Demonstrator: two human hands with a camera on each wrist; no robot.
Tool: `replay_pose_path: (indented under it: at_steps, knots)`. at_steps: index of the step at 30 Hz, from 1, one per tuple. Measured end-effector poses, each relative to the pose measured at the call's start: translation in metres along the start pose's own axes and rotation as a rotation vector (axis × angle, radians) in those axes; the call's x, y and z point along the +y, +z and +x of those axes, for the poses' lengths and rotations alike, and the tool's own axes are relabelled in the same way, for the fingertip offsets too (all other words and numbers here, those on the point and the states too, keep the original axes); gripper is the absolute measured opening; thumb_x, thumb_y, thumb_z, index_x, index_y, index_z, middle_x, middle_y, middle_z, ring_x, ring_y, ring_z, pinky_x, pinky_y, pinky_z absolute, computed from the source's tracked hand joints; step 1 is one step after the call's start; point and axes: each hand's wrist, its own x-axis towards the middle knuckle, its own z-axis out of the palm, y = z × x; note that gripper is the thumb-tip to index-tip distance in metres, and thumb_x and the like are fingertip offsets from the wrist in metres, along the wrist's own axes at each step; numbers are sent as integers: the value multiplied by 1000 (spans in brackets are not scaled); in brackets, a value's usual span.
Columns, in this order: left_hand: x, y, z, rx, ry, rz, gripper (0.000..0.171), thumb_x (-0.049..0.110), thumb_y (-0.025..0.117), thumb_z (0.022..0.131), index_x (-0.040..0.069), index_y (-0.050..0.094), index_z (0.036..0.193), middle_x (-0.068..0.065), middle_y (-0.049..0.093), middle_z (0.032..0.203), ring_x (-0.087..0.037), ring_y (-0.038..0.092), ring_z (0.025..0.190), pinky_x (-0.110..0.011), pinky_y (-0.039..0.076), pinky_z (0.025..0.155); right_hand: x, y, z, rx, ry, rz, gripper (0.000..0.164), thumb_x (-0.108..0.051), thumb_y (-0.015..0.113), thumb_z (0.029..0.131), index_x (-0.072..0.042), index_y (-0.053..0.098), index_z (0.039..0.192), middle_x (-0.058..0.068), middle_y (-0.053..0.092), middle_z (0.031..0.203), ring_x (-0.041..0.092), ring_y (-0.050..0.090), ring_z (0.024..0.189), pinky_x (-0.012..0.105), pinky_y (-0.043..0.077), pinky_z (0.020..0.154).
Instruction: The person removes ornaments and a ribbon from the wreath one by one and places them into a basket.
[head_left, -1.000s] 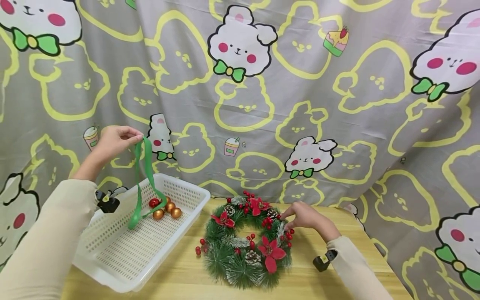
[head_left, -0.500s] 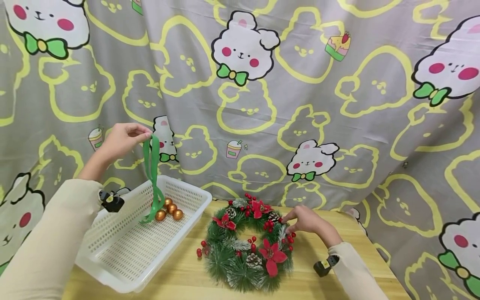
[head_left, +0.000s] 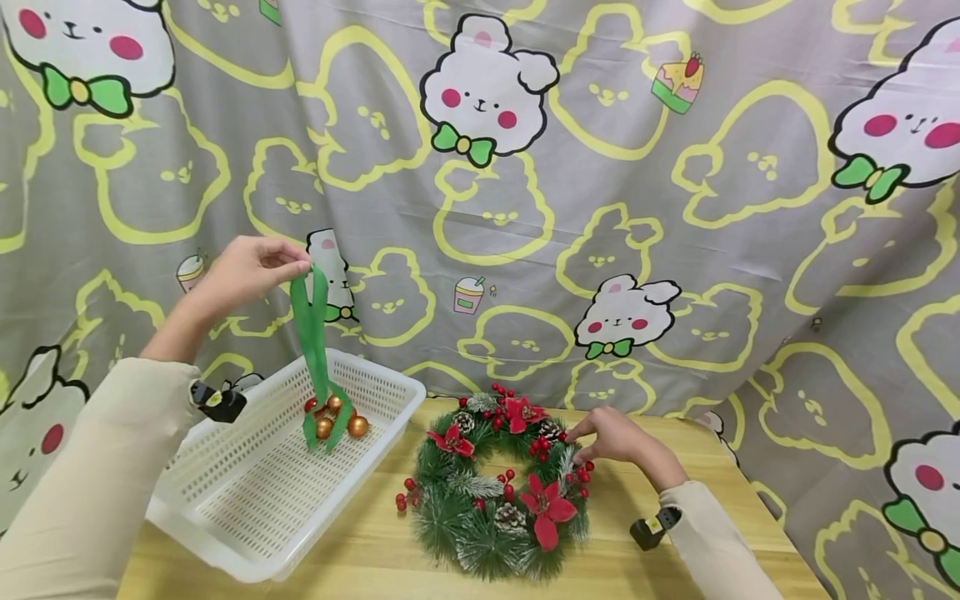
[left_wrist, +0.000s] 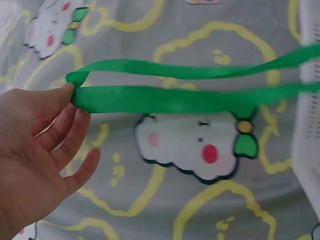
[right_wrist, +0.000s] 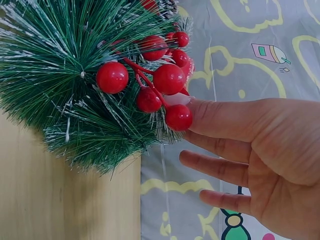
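Note:
Between thumb and fingertips my left hand (head_left: 251,273) pinches a green ribbon (head_left: 309,333). The ribbon hangs in two strands into a white plastic basket (head_left: 225,508), its lower ends over several golden balls (head_left: 357,427). In the left wrist view the ribbon (left_wrist: 150,100) folds over at the pinch, and the other fingers are spread. On the right, my right hand (head_left: 626,446) holds the edge of a Christmas wreath (head_left: 450,525) with thumb and index finger. Red berries (right_wrist: 168,79) sit by the thumb in the right wrist view; the index fingertip is hidden.
The basket stands left of the wreath on a light wooden table (head_left: 637,550). A grey curtain (head_left: 375,208) with rabbit prints hangs right behind the table. Poinsettias (head_left: 547,510) and pine cones decorate the wreath. A red ball (head_left: 310,405) lies beside the golden ones.
My left hand has moved right and slightly up with the ribbon. The hanging ends swung from the basket's middle to over the balls. The right hand stays at the wreath.

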Motion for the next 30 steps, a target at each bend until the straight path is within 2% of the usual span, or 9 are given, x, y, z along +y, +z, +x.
replay_pose_path:
  at_steps: [4,8,12,18,24,30]
  knots:
    - [-15,15,0,-88,3,42,23,19,66,100,-1,73,109,-13,75,97,3,61,76,-18,47,69,0,0,1,2,-4,-5,27,-26,87,80,-12,82,103,7,79,109,31,74,105,45,59,86]
    - [-34,29,-2,-193,0,96,19,17,68,99,0,74,101,-13,76,94,-8,61,77,-26,47,68,0,0,0,7,-7,-9,27,-24,87,80,-11,82,103,7,79,109,31,74,105,46,59,87]
    - [-52,40,-5,-272,0,113,14,13,70,96,-1,75,96,-13,76,90,-13,62,79,-29,48,70,0,0,0,8,-8,-8,27,-24,86,80,-10,82,104,8,78,110,32,73,105,47,58,87]
    - [-72,53,-11,-334,-1,124,10,7,71,93,-3,73,91,-13,75,84,-14,65,76,-29,50,68,2,0,0,14,-18,-16,26,-23,86,80,-10,82,103,9,78,110,32,73,105,46,59,87]
    - [-87,74,-21,-396,-26,114,10,5,68,94,0,74,87,-9,74,82,-15,64,74,-32,52,69,3,-1,-1,13,-11,-14,26,-23,86,80,-11,82,103,9,78,110,32,73,105,46,59,87]
    - [-102,95,-31,-441,-64,148,11,4,68,93,2,72,83,-4,70,78,-13,56,72,-31,48,69,1,-1,-1,5,-9,-6,27,-23,86,81,-10,82,104,9,78,109,32,73,106,46,59,87]
